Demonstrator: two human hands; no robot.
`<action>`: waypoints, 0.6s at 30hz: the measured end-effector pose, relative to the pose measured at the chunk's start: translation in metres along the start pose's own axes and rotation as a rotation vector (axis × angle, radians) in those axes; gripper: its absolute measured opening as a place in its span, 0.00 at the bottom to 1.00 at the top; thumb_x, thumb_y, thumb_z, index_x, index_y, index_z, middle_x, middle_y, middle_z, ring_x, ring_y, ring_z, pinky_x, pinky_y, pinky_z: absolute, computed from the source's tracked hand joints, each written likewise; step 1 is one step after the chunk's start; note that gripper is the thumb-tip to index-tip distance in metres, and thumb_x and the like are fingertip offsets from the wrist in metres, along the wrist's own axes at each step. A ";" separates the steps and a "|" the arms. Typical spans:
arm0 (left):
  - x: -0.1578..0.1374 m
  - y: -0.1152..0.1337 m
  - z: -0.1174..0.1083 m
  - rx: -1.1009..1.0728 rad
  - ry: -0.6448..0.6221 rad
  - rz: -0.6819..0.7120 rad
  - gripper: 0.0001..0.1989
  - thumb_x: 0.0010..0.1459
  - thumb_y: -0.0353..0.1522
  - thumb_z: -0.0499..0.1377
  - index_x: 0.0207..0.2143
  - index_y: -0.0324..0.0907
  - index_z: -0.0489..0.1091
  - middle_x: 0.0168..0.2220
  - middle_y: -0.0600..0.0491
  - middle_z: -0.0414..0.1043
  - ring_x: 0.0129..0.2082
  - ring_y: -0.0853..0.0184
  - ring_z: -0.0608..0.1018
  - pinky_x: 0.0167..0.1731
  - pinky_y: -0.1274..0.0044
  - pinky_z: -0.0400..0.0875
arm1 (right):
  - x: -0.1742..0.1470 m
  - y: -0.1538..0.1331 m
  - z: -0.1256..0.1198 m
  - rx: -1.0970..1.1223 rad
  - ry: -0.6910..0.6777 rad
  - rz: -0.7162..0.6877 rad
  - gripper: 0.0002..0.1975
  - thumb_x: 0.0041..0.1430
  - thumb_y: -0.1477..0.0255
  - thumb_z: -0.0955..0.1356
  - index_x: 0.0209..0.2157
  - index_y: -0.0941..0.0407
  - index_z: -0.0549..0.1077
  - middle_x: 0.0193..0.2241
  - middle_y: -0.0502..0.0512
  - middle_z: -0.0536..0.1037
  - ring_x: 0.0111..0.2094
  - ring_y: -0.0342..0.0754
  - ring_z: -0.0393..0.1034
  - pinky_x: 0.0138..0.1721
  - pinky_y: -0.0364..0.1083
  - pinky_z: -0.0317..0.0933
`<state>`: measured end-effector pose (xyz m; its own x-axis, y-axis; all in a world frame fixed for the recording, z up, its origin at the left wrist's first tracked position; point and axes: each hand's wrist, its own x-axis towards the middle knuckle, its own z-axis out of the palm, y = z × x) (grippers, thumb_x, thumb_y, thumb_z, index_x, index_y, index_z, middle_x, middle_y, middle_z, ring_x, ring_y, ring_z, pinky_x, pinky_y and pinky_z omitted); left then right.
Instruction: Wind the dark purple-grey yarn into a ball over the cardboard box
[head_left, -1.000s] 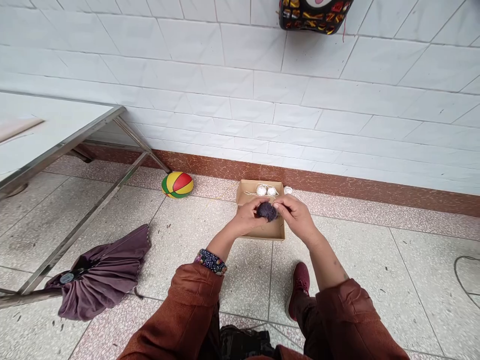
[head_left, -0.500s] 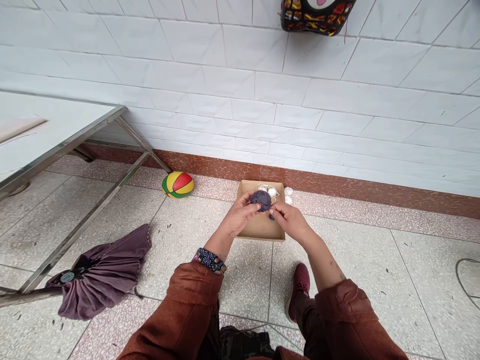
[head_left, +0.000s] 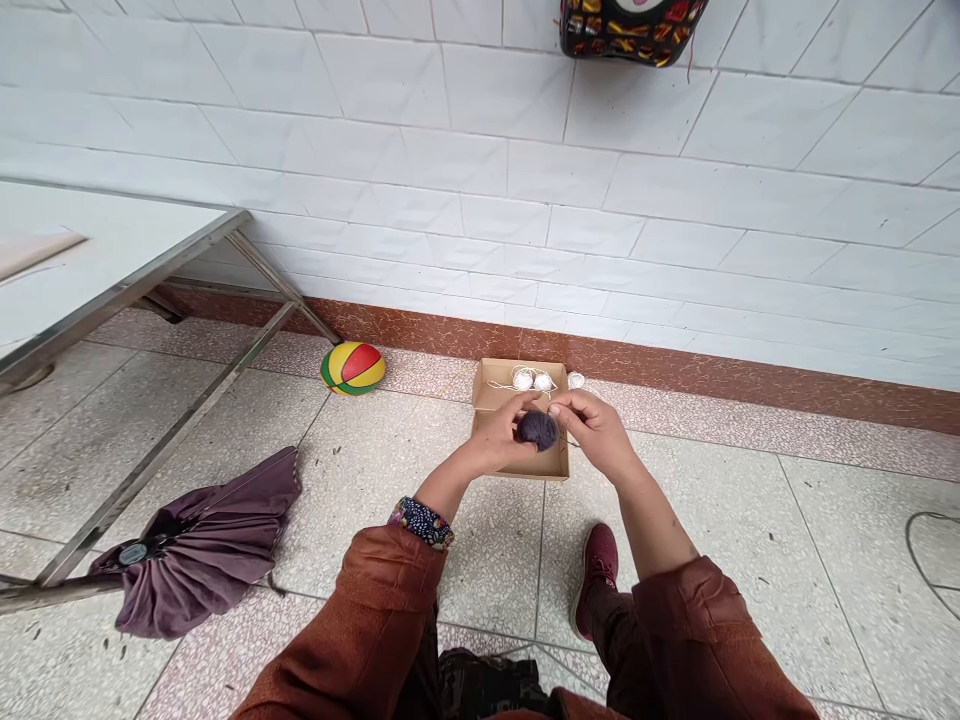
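Note:
A dark purple-grey ball of yarn (head_left: 537, 430) is in my left hand (head_left: 498, 438), whose thumb and fingers wrap round its left side. Close to the ball's upper right, my right hand (head_left: 595, 428) is pinched on a strand of the dark yarn, which is too thin to follow clearly. Below both hands lies an open cardboard box (head_left: 517, 468) on the floor. Two white balls of yarn (head_left: 523, 378) with loose strands sit at its far end. Another white ball (head_left: 576, 381) lies just outside the box's right edge.
A colourful ball (head_left: 354, 368) rests by the metal-framed table (head_left: 217, 225) on the left. A purple folded umbrella (head_left: 214, 545) lies on the floor near it. A tiled wall (head_left: 420, 170) runs behind the box, with a patterned bag (head_left: 630, 35) against it. A cable (head_left: 916, 560) lies far right.
The dark yarn ball has moved slightly right and nearer to me, turning in my left hand. My right hand has risen from beside its lower right to its upper right.

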<state>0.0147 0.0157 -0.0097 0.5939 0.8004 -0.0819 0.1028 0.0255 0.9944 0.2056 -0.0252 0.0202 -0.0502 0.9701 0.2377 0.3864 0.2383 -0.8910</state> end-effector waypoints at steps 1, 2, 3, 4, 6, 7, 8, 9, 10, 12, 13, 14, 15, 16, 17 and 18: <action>-0.002 0.003 0.002 -0.054 -0.085 -0.001 0.43 0.44 0.27 0.67 0.64 0.49 0.61 0.55 0.45 0.69 0.50 0.58 0.74 0.46 0.67 0.69 | 0.001 0.005 0.000 -0.035 0.035 0.006 0.09 0.65 0.65 0.66 0.34 0.52 0.77 0.35 0.54 0.80 0.39 0.50 0.73 0.44 0.49 0.64; -0.004 0.005 0.003 -0.123 -0.161 0.013 0.45 0.45 0.27 0.67 0.66 0.51 0.58 0.57 0.45 0.68 0.52 0.57 0.74 0.46 0.68 0.69 | 0.001 0.010 0.001 -0.069 0.056 0.019 0.09 0.65 0.66 0.66 0.34 0.53 0.77 0.35 0.54 0.79 0.39 0.50 0.73 0.44 0.49 0.64; -0.006 0.006 0.004 -0.200 -0.219 0.039 0.45 0.46 0.27 0.67 0.67 0.52 0.58 0.59 0.45 0.67 0.54 0.57 0.73 0.48 0.68 0.69 | 0.002 0.015 0.001 -0.102 0.062 0.038 0.10 0.65 0.66 0.65 0.33 0.53 0.76 0.34 0.54 0.79 0.38 0.50 0.73 0.43 0.48 0.64; -0.007 0.008 0.004 -0.279 -0.244 0.071 0.45 0.46 0.27 0.67 0.66 0.52 0.59 0.60 0.46 0.66 0.57 0.56 0.71 0.50 0.68 0.68 | 0.002 0.020 0.002 -0.138 0.054 0.060 0.10 0.65 0.66 0.65 0.32 0.53 0.75 0.33 0.53 0.79 0.37 0.50 0.72 0.42 0.48 0.63; -0.007 0.009 0.004 -0.419 -0.206 0.120 0.39 0.46 0.28 0.68 0.62 0.50 0.65 0.61 0.46 0.67 0.59 0.56 0.70 0.53 0.69 0.66 | 0.001 0.028 0.003 -0.214 0.012 0.111 0.10 0.65 0.67 0.64 0.32 0.53 0.75 0.32 0.53 0.78 0.35 0.50 0.71 0.39 0.47 0.62; -0.006 0.008 0.003 -0.474 -0.161 0.125 0.35 0.47 0.28 0.68 0.60 0.48 0.68 0.60 0.46 0.68 0.58 0.56 0.71 0.54 0.69 0.66 | 0.001 0.031 0.004 -0.252 -0.012 0.137 0.10 0.65 0.68 0.64 0.32 0.53 0.75 0.31 0.53 0.78 0.34 0.50 0.71 0.38 0.47 0.62; -0.005 0.008 0.002 -0.521 -0.109 0.115 0.31 0.47 0.29 0.68 0.57 0.46 0.71 0.58 0.46 0.70 0.56 0.57 0.72 0.53 0.69 0.67 | 0.000 0.033 0.005 -0.286 -0.035 0.157 0.09 0.65 0.69 0.64 0.33 0.53 0.75 0.31 0.53 0.77 0.34 0.50 0.71 0.37 0.47 0.61; -0.004 0.007 0.000 -0.562 -0.054 0.095 0.28 0.48 0.30 0.68 0.54 0.44 0.72 0.56 0.46 0.72 0.54 0.58 0.73 0.52 0.69 0.68 | 0.000 0.034 0.006 -0.310 -0.060 0.165 0.09 0.65 0.69 0.64 0.34 0.53 0.75 0.31 0.53 0.78 0.34 0.50 0.71 0.36 0.46 0.61; -0.002 0.006 -0.002 -0.597 0.006 0.073 0.26 0.48 0.31 0.67 0.52 0.43 0.73 0.53 0.46 0.73 0.51 0.59 0.75 0.50 0.69 0.69 | -0.001 0.034 0.007 -0.318 -0.085 0.158 0.09 0.65 0.70 0.64 0.36 0.53 0.75 0.31 0.53 0.78 0.34 0.50 0.71 0.37 0.46 0.61; 0.002 0.003 -0.005 -0.633 0.136 0.037 0.24 0.48 0.31 0.67 0.49 0.42 0.72 0.50 0.47 0.74 0.48 0.60 0.76 0.47 0.69 0.71 | -0.002 0.031 0.009 -0.297 -0.146 0.108 0.09 0.66 0.70 0.63 0.36 0.53 0.75 0.32 0.53 0.78 0.35 0.49 0.71 0.38 0.46 0.61; 0.004 0.001 -0.007 -0.625 0.204 0.024 0.23 0.47 0.32 0.68 0.48 0.41 0.72 0.48 0.47 0.75 0.47 0.61 0.76 0.46 0.69 0.72 | -0.003 0.027 0.011 -0.273 -0.187 0.074 0.09 0.66 0.70 0.63 0.35 0.54 0.75 0.32 0.53 0.78 0.35 0.48 0.71 0.39 0.46 0.61; 0.006 -0.001 -0.008 -0.599 0.269 0.014 0.23 0.47 0.32 0.68 0.47 0.41 0.72 0.46 0.48 0.75 0.46 0.61 0.76 0.45 0.69 0.72 | -0.003 0.023 0.012 -0.243 -0.234 0.042 0.10 0.67 0.70 0.63 0.35 0.54 0.75 0.32 0.52 0.78 0.35 0.48 0.70 0.39 0.46 0.62; 0.007 -0.002 -0.009 -0.556 0.324 0.005 0.22 0.47 0.32 0.67 0.47 0.41 0.71 0.44 0.48 0.75 0.45 0.61 0.76 0.45 0.69 0.72 | -0.004 0.018 0.013 -0.210 -0.283 0.014 0.10 0.67 0.69 0.63 0.35 0.53 0.76 0.32 0.51 0.78 0.34 0.47 0.70 0.39 0.45 0.62; 0.009 -0.004 -0.010 -0.502 0.367 -0.004 0.22 0.47 0.32 0.67 0.47 0.41 0.71 0.44 0.49 0.75 0.45 0.61 0.76 0.44 0.69 0.73 | -0.004 0.012 0.013 -0.173 -0.329 -0.008 0.10 0.67 0.69 0.64 0.35 0.53 0.76 0.32 0.51 0.77 0.33 0.46 0.70 0.38 0.45 0.62; 0.010 -0.005 -0.010 -0.442 0.398 -0.013 0.23 0.47 0.32 0.67 0.47 0.41 0.71 0.44 0.49 0.75 0.44 0.61 0.76 0.44 0.69 0.73 | -0.005 0.007 0.013 -0.132 -0.371 -0.027 0.10 0.67 0.68 0.64 0.36 0.53 0.76 0.32 0.50 0.78 0.33 0.46 0.70 0.38 0.45 0.63; 0.011 -0.006 -0.010 -0.379 0.417 -0.017 0.23 0.47 0.32 0.66 0.48 0.41 0.71 0.44 0.49 0.75 0.44 0.61 0.76 0.45 0.68 0.72 | -0.005 0.001 0.013 -0.088 -0.401 -0.041 0.09 0.67 0.68 0.64 0.36 0.53 0.76 0.32 0.50 0.78 0.33 0.45 0.70 0.38 0.45 0.63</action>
<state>0.0120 0.0303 -0.0159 0.2209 0.9650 -0.1412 -0.2300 0.1922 0.9540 0.1944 -0.0292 0.0130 -0.4154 0.9054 0.0878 0.4526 0.2894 -0.8434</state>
